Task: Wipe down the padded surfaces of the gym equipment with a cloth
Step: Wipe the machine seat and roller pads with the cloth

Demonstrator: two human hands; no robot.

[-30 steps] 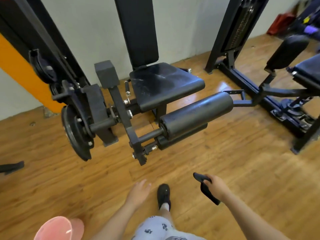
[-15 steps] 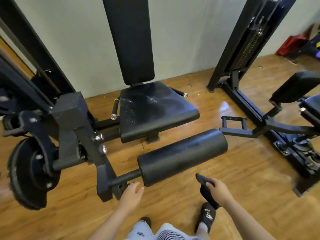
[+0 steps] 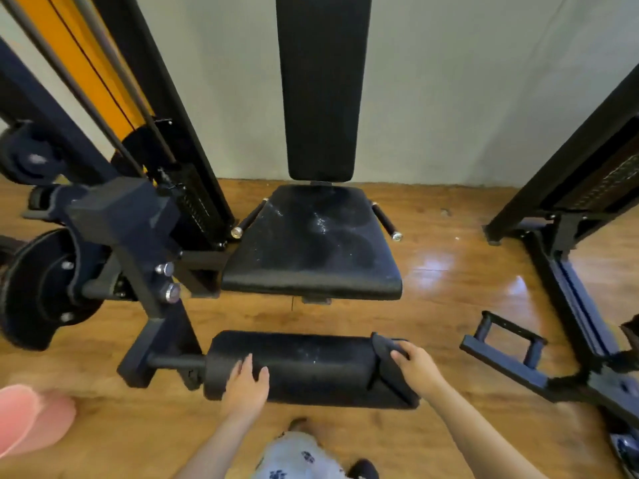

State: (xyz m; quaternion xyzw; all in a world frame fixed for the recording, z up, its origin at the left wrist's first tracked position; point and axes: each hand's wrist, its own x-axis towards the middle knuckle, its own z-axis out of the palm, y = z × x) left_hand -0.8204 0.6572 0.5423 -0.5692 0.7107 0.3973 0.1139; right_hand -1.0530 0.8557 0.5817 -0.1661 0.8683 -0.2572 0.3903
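Head view, looking down, showed the right hand (image 3: 420,366) nearest, its grip pinching a dark cloth (image 3: 389,368) and laying it over the outer end of the roller pad (image 3: 304,366); the fingers curled over the cloth's upper fold while the rest of it draped down the near face of the pad. Off to the inner side of that grip, the left hand (image 3: 247,383) rested on the same pad with fingers fairly straight and spread, holding nothing, apparently steadying the roller. The step in hand seemed to be wiping this roller, and it looked barely begun: pale specks showed on the pad's top between the two hands. To do it well, the cloth probably needed to be flattened under the palm rather than bunched in a pinch, then drawn along the pad from the grip towards the bracing hand, which would have to lift clear as the cloth came near. The roller might turn on its bar, so firm bracing mattered, and turning it on purpose could bring the hidden underside round to the cloth. Beyond the grip, across a strip of wooden floor (image 3: 432,316), the seat pad (image 3: 311,250) carried whitish smears and looked unwiped. Farther off, against the wall, the back pad (image 3: 320,88) stood upright above the seat.
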